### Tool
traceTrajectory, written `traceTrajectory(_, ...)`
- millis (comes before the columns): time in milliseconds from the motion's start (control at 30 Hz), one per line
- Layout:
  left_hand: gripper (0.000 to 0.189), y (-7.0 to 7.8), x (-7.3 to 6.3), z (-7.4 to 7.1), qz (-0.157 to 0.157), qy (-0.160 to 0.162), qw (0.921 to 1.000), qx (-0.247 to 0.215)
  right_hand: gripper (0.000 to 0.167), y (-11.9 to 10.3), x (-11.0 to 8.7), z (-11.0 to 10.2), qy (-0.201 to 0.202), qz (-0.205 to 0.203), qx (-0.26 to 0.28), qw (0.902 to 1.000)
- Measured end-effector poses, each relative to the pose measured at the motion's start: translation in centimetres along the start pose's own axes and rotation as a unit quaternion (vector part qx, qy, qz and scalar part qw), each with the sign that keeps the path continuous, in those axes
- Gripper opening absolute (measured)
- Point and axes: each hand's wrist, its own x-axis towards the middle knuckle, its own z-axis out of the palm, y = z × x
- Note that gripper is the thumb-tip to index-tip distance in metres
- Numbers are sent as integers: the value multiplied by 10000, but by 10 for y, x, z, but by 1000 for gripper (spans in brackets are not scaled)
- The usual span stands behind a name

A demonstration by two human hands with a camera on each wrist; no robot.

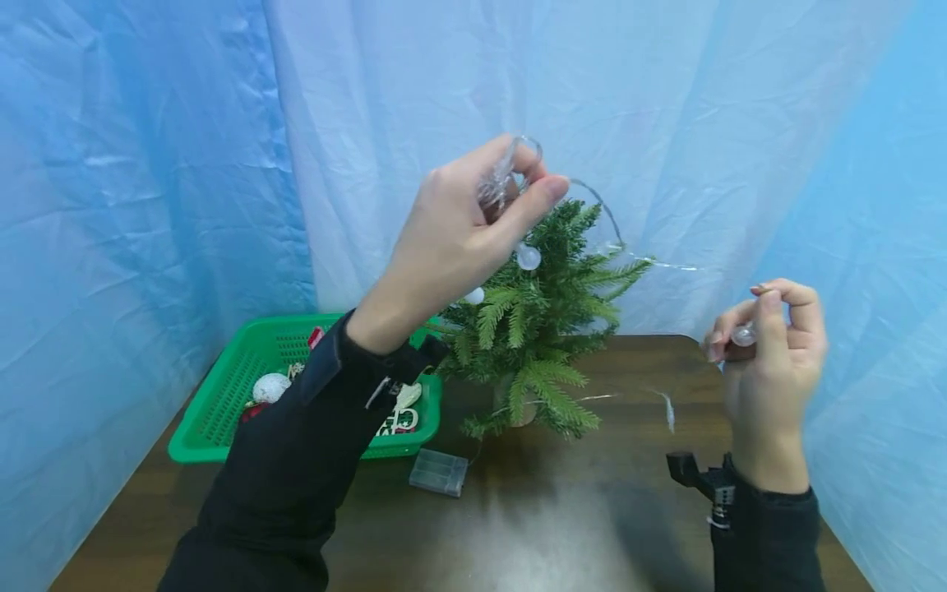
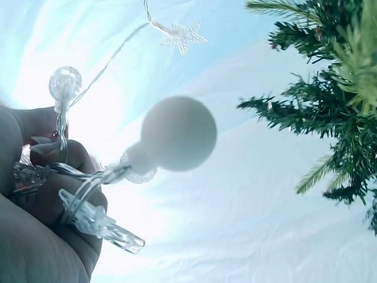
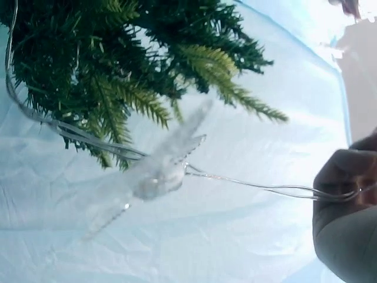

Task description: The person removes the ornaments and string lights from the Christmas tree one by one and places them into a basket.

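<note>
My left hand (image 1: 459,222), raised in front of the treetop, grips a bunch of clear string lights (image 1: 499,185) with bulbs dangling from it. In the left wrist view, a round bulb (image 2: 182,132) and a small star (image 2: 184,38) belong to the string. Off to the right of the small artificial fir tree (image 1: 547,321), my right hand (image 1: 777,362) pinches the wire by a clear bulb (image 1: 743,334). Between that hand and the branches, a transparent star (image 3: 159,180) hangs on the wire in the right wrist view. The wire passes behind the tree's upper part.
A green basket (image 1: 188,448) of ornaments, with a white glittery ball (image 1: 271,387) among them, stands left of the tree. A clear battery box (image 1: 438,472) lies on the brown table (image 1: 533,526) before it. Blue-white curtains (image 1: 392,99) enclose the back and sides.
</note>
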Motion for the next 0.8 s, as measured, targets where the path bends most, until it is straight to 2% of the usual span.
traceTrajectory(100,13,2,-19,-9,201,224,9995,-127,15,-2,-7,0,-586,-69,-13,9983)
traceTrajectory(200,11,0,-40,-17,180,362,9988,-271,15,-1,-15,3,-1308,-170,26,9913)
traceTrajectory(267,12,-3,-55,-20,39,397,9983,-430,15,0,-20,5,-1806,-261,-42,9832)
traceTrajectory(367,14,-12,-77,-24,-184,407,9969,-647,15,2,-26,7,-2580,-385,-123,9653)
traceTrajectory(533,19,-31,-112,-25,-498,414,9906,-1209,14,3,-30,6,-3749,-323,-705,9238)
traceTrajectory(667,29,-49,-132,-21,-758,461,9797,-1800,13,3,-30,-4,-4583,44,-1211,8805)
traceTrajectory(800,38,-65,-150,-15,-1090,416,9729,-1998,24,3,-30,-16,-5284,523,-1439,8351)
